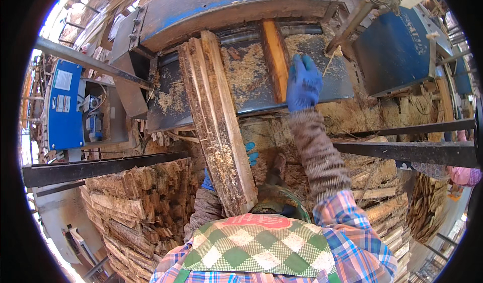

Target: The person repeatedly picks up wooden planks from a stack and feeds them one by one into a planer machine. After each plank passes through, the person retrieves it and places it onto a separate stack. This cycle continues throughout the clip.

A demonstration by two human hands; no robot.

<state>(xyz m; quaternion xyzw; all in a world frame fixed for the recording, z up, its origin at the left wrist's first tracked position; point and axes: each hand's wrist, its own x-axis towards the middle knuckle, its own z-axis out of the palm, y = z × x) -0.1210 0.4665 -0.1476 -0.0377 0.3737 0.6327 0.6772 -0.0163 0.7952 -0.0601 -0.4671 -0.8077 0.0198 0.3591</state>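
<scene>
A few rough bark-edged wooden boards (216, 117), stacked together, slant from the steel bed of the machine down to my apron. My left hand (251, 154), in a blue glove, holds them from below; its fingertips show past their right edge, and most of the hand is hidden. On the bed (329, 79), a single narrow wooden strip (274, 57) with dark edges runs in toward the roller (302, 30). My right hand (304, 82), also blue-gloved, is beside the strip's right edge with fingers stretched forward, holding nothing; whether it touches the strip is unclear.
Sawdust (246, 69) covers much of the bed. Stacked rough wood (141, 207) stands left and right below dark metal rails (407, 153). A blue electrical box (65, 104) is at left, a blue machine housing (395, 52) at right. Another person's pink sleeve (464, 176) shows far right.
</scene>
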